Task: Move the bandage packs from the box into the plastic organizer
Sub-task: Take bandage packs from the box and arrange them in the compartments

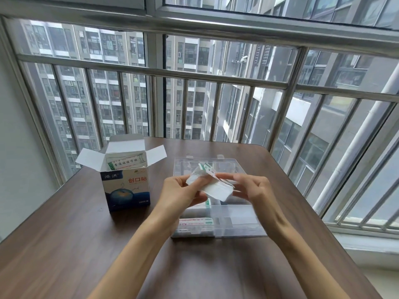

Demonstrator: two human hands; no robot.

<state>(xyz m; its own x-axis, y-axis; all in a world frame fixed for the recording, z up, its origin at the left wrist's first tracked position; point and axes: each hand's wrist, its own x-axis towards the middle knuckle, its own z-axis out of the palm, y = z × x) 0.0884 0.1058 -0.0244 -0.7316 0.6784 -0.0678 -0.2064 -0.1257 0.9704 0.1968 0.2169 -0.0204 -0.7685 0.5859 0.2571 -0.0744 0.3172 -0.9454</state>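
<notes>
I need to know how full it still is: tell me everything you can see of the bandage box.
The bandage box is an upright cardboard carton, blue and white with red characters on its front. It stands on the brown table, left of the clear plastic organizer and apart from it. Its top flaps are folded open, their insides plain white. Bandage packs with green-and-white print still show inside, near the top. Neither hand touches it.

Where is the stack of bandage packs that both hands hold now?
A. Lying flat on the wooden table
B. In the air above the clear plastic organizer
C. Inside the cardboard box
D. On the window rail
B: the left hand and right hand pinch the stack of bandage packs over the plastic organizer.
</notes>
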